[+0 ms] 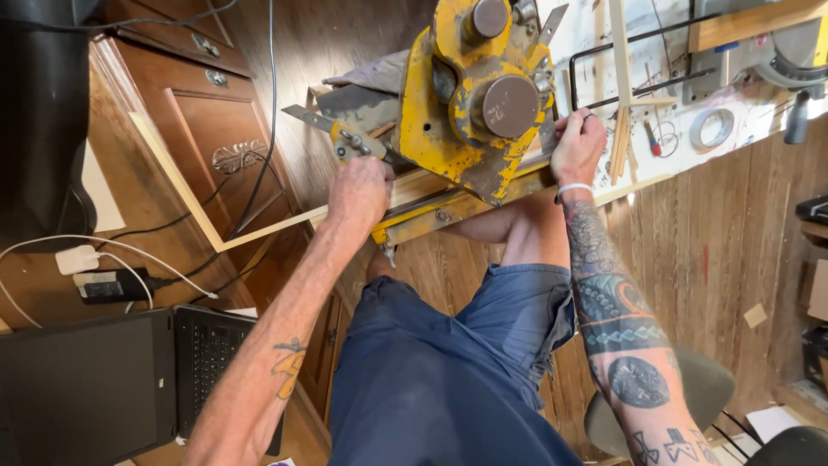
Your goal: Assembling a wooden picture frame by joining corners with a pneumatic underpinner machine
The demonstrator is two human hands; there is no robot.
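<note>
The left hand [360, 192] has its grip closed on a metal lever [341, 135] of the yellow machine [470, 103]. The right hand [576, 147] presses a long wooden strip [259, 229], which lies under the machine, at the counter [759, 116] edge; whether its fingers close, I cannot tell

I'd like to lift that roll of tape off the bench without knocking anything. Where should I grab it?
Probably by its outer rim, coming straight down from above. The tape roll lies flat on the workbench, open centre facing up, so fingers can pinch the ring across one wall. A red-handled tool lies on one side, so come in from its opposite side.
</note>
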